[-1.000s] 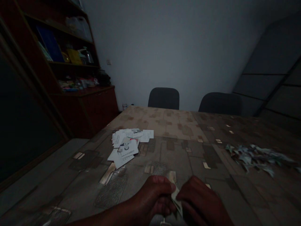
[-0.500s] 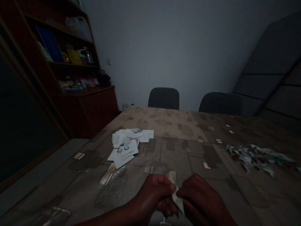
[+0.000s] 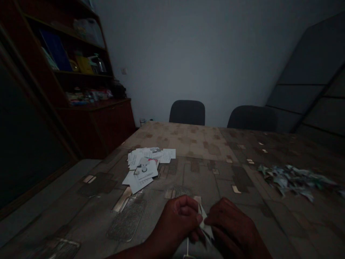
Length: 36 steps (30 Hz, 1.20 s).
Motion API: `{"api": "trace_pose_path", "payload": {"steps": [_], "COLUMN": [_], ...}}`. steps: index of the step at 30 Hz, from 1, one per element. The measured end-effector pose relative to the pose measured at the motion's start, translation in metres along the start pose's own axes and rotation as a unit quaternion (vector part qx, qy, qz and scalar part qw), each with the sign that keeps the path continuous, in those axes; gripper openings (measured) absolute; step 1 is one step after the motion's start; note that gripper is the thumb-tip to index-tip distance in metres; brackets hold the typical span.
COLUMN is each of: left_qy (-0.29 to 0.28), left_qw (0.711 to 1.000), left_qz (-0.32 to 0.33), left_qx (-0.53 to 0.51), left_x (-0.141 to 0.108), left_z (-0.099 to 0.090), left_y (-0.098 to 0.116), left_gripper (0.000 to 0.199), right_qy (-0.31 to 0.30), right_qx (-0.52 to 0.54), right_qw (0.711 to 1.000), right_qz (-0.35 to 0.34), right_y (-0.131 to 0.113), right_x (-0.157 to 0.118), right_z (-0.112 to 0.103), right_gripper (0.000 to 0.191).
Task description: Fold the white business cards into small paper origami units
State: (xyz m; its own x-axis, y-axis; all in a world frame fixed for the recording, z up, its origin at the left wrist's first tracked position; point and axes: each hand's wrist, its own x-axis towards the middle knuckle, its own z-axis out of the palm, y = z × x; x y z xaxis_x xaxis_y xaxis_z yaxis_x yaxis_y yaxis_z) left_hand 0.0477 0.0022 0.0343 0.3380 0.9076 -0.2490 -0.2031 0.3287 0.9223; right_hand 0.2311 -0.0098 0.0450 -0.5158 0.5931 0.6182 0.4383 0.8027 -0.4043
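Low in the head view, both hands meet over the near part of the table around a small folded piece of paper (image 3: 204, 223). My left hand (image 3: 180, 219) pinches it from the left between thumb and fingers. On the other side, my right hand (image 3: 231, 223) has its bent fingers closed on the paper's right edge. The paper is pale, with creased, pointed layers standing slightly apart. Its lower end is partly hidden by the fingers.
Flat printed paper squares (image 3: 142, 174) lie in a loose pile left of centre. Far right rests a heap of folded paper pieces (image 3: 296, 180). A patterned cloth (image 3: 199, 144) covers the table. Two chairs (image 3: 187, 112) stand beyond it, and a shelf cabinet (image 3: 107, 124) is at left.
The folded paper's layers have spread further apart between my fingers. My left hand has shifted slightly right, with its fingers less curled. The two paper piles are unchanged.
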Motion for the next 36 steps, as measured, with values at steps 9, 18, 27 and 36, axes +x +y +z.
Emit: {"api": "trace_pose_path", "payload": {"steps": [9,18,27,36], "left_qy": [-0.031,0.005,0.023,0.01], "left_qw": [0.985,0.957,0.952,0.968], "left_qz": [0.102,0.167,0.195,0.14], "left_qx": [0.136,0.238,0.236,0.207], "left_x": [-0.006,-0.011,-0.006,-0.006], "left_z": [0.001,0.0,-0.002,-0.004], "left_y": [0.007,0.01,-0.002,-0.004], "left_gripper": [0.004,0.004,0.007,0.011], "right_qy": [0.009,-0.003,0.003,0.049], "right_qx": [0.034,0.065,0.154,0.167], "right_qw": [0.995,0.992,0.96,0.928], "right_qz": [0.091,0.106,0.235,0.329], "right_y": [-0.007,-0.008,-0.008,-0.011], "right_x": [0.003,0.001,-0.003,-0.004], "right_z": [-0.005,-0.005,0.006,0.016], "right_gripper": [0.022,0.017,0.009,0.009]}}
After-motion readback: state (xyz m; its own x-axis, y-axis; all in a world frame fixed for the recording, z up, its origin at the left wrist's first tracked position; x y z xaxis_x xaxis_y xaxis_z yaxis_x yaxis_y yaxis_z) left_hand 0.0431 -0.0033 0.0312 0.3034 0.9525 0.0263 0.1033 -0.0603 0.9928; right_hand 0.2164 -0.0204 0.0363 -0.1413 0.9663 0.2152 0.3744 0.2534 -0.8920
